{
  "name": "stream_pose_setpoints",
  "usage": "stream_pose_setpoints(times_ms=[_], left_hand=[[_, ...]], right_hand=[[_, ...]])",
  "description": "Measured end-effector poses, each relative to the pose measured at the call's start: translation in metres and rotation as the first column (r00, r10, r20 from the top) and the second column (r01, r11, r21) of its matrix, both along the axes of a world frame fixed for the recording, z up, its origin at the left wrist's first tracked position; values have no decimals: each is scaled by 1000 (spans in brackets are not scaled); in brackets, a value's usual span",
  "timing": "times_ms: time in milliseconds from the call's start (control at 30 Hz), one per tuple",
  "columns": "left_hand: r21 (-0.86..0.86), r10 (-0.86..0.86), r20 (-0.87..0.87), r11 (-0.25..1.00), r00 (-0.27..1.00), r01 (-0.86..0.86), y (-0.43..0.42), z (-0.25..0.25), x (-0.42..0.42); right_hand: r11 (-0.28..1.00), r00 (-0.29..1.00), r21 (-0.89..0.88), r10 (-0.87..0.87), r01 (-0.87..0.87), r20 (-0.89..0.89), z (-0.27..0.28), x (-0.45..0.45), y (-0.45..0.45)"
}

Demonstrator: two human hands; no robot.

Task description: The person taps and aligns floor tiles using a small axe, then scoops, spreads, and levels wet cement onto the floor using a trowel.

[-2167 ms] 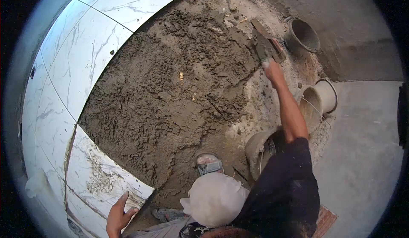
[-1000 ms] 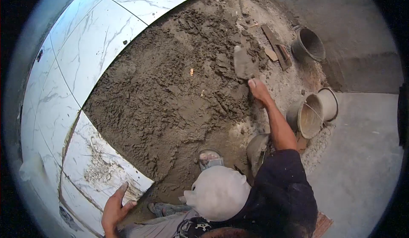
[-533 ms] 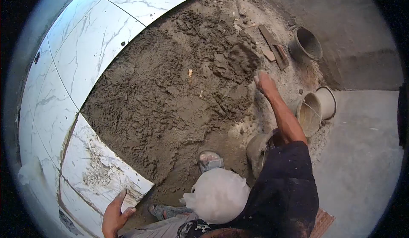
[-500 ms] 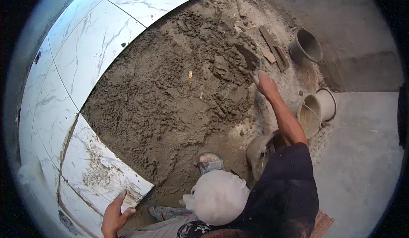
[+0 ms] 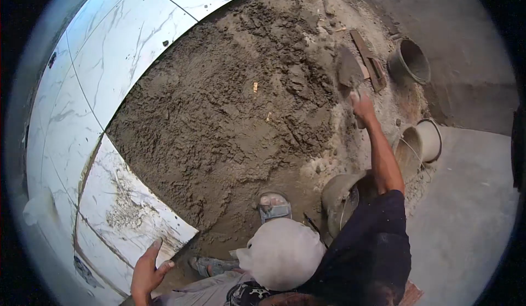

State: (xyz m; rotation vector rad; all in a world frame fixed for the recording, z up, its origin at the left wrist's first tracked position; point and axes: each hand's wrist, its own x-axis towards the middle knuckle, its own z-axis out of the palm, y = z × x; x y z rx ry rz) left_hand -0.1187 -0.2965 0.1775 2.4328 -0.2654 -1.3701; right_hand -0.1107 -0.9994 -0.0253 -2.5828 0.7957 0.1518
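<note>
My right hand (image 5: pixel 362 110) is closed round the handle of a trowel (image 5: pixel 349 68), whose blade is over the right edge of the wet mortar (image 5: pixel 213 125), beside a wooden float (image 5: pixel 368 59). At the lower left, my left hand (image 5: pixel 149 273) rests with spread fingers at the edge of a mortar-smeared marble-patterned tile (image 5: pixel 118 196). Nothing is in that hand. Small light chips lie on the mortar.
Buckets stand or lie at the right: one upper right (image 5: pixel 409 62), a tipped pair (image 5: pixel 427 140) and one by my right arm (image 5: pixel 335 199). White tiles (image 5: pixel 120 38) border the mortar's left side. A sandalled foot (image 5: pixel 274 206) is at the mortar's lower edge.
My right hand and the trowel have moved right and off the mortar heap, towards the wooden float. The left hand stays on the tile. The view has shifted slightly.
</note>
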Motion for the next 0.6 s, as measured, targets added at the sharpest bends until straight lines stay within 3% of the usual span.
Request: stream_pose_setpoints(times_ms=[33, 67, 133, 167, 200, 267, 300, 333, 400, 533, 567, 600], left_hand=[[5, -7, 7, 1000, 1000, 7, 1, 2, -1], [5, -6, 26, 1000, 1000, 6, 4, 3, -4], [7, -3, 42, 1000, 999, 2, 10, 4, -6], [6, -7, 49, 1000, 999, 7, 12, 5, -8], [5, 0, 51, 1000, 999, 0, 11, 8, -10], [-58, -7, 68, 998, 998, 11, 4, 15, -6], [-53, 15, 65, 999, 998, -11, 4, 16, -7], [-56, -24, 99, 998, 995, 29, 5, 15, -9], [-42, -17, 129, 999, 991, 22, 7, 18, -14], [-90, -46, 141, 994, 989, 59, 16, 20, -24], [-117, -89, 166, 987, 982, 110, 21, 22, -27], [-89, -34, 169, 995, 985, 50, 21, 29, -25]], right_hand=[[972, 981, 134, -189, 194, -49, 2, -4, -2], [974, 983, 134, -179, 183, -37, -7, -2, 0], [971, 983, 154, 182, -181, 7, -40, -3, 13], [967, 974, 123, 217, -223, 57, -37, 1, 31], [966, 973, 122, 224, -229, 58, -28, 5, 45], [925, 937, 236, 330, -297, -117, -8, 18, 68], [926, 943, 189, 332, -327, 5, -15, 17, 75], [914, 932, 196, 362, -356, 4, -14, 20, 81], [889, 961, 407, 265, -209, -84, -12, 29, 93], [883, 957, 384, 289, -269, 6, 13, 30, 131], [887, 940, 341, 340, -311, -26, 12, 31, 135], [890, 923, 293, 380, -348, -57, 13, 34, 143]])
